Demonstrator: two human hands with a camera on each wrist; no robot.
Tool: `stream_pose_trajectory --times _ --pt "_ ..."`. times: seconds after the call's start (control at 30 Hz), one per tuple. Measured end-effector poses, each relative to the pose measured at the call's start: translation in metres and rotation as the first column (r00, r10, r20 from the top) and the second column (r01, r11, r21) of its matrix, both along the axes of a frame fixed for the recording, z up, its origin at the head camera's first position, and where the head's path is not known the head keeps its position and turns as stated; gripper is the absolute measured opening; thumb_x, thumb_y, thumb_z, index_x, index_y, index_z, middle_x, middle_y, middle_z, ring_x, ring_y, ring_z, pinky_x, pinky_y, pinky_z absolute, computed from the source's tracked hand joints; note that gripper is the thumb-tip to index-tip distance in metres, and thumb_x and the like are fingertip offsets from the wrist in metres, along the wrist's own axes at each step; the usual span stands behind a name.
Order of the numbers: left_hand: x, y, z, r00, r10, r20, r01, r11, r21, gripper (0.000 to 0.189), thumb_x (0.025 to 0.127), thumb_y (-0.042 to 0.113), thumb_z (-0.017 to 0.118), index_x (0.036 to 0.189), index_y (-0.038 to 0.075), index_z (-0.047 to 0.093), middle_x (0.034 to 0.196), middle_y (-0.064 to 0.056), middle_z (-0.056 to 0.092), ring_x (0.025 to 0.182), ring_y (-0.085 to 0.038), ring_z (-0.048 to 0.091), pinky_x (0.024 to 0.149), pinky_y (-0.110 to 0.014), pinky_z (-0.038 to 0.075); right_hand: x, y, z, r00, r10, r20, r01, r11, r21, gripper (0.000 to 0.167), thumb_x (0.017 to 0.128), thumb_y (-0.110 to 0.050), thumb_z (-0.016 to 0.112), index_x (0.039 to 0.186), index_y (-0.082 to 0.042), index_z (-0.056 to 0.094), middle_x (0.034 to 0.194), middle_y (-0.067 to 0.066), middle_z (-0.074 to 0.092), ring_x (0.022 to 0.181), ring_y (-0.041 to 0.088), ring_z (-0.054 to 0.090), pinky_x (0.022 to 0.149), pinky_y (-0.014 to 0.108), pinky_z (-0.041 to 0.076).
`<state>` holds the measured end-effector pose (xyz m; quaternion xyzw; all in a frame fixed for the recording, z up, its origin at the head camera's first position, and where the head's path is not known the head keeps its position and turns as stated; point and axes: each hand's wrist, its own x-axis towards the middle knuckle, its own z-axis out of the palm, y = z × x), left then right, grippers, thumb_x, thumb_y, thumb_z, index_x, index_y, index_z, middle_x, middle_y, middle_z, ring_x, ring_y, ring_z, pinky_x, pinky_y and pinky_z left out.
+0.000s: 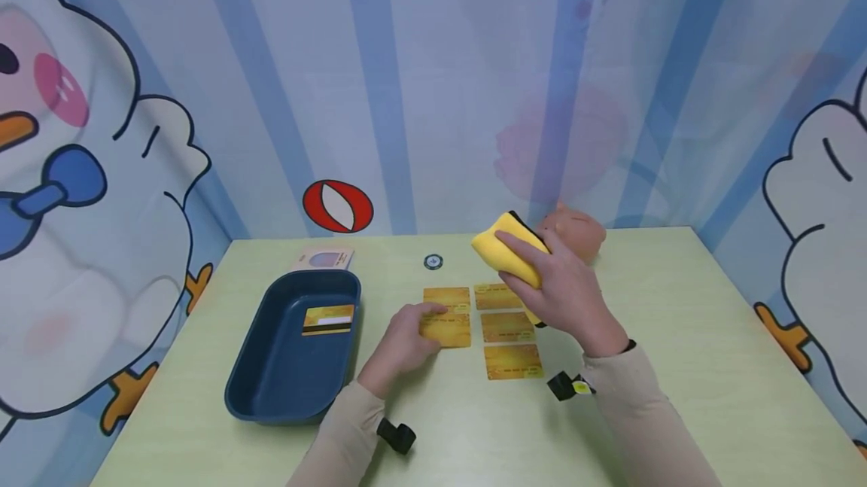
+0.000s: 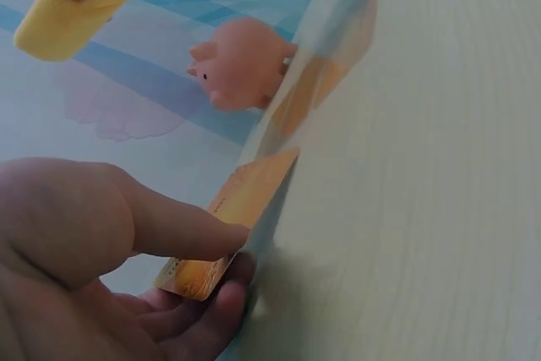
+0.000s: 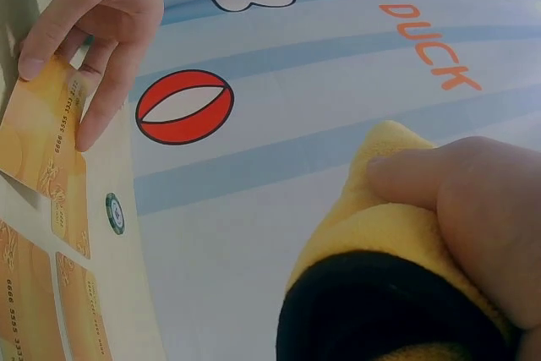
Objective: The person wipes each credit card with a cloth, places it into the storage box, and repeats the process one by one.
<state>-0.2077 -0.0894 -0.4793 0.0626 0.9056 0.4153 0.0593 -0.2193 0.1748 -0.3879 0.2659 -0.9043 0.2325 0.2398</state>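
L hand [image 1: 405, 338]: fingers clamped on tilted gold card [image 1: 448, 333], nr blue tray [image 1: 284, 366]. R hand [image 1: 567, 291]: fingers clamped on yellow cloth [image 1: 503, 245], above counter [image 1: 691, 321], pink pig [image 1: 579, 232] behind.

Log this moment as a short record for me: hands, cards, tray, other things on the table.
left hand: the left hand pinches a gold card
right hand: the right hand holds a yellow pouch above the table
cards on table: another card just beyond the pinched one; a column of three cards to their right
tray: blue tray, with a striped card inside
back of table: round chip; pink pig
unclear: flat pink item behind the tray, partly hidden
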Motion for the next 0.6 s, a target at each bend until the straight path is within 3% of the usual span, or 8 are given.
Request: stream_pose_trajectory --times 0.17,0.33,0.43,0.6 --pt "-0.001 -0.003 0.001 0.999 -0.021 0.049 0.017 0.998 0.067 0.056 0.085 -0.007 0.073 0.138 0.010 0.067 0.139 -0.016 0.061 0.109 -0.029 0.056 0.096 -0.043 0.049 0.000 0.000 0.000 1.000 0.006 -0.002 -0.006 1.000 -0.002 0.060 0.095 -0.031 0.079 0.151 -0.025 0.059 0.125 0.022 0.058 0.077 0.024 0.053 0.061 0.038 0.048" --pt "-0.002 -0.006 0.003 0.993 -0.063 0.100 0.039 0.975 0.221 0.056 0.089 -0.003 0.074 0.143 0.008 0.062 0.134 -0.015 0.063 0.097 -0.025 0.063 0.074 -0.033 0.055 0.001 0.000 -0.001 1.000 0.014 0.003 -0.014 1.000 -0.002 0.059 0.095 -0.031 0.079 0.150 -0.024 0.059 0.125 0.022 0.058 0.076 0.024 0.053 0.060 0.037 0.048" --pt "-0.004 -0.006 0.007 0.992 -0.066 0.111 0.029 0.951 0.308 0.057 0.091 0.000 0.074 0.145 0.008 0.061 0.138 -0.015 0.061 0.100 -0.025 0.065 0.077 -0.032 0.056 0.002 -0.001 0.000 1.000 0.017 0.005 -0.017 1.000 -0.005 0.059 0.095 -0.031 0.079 0.150 -0.025 0.060 0.124 0.022 0.058 0.075 0.023 0.052 0.060 0.037 0.047" --pt "-0.007 -0.003 0.016 0.996 -0.043 0.079 0.011 0.931 0.365 0.058 0.090 -0.001 0.074 0.146 0.005 0.060 0.136 -0.017 0.064 0.104 -0.027 0.067 0.086 -0.033 0.058 0.003 -0.004 0.002 0.999 0.039 0.017 -0.039 0.999 -0.010 0.059 0.094 -0.031 0.080 0.149 -0.026 0.060 0.123 0.019 0.059 0.075 0.022 0.052 0.059 0.035 0.047"
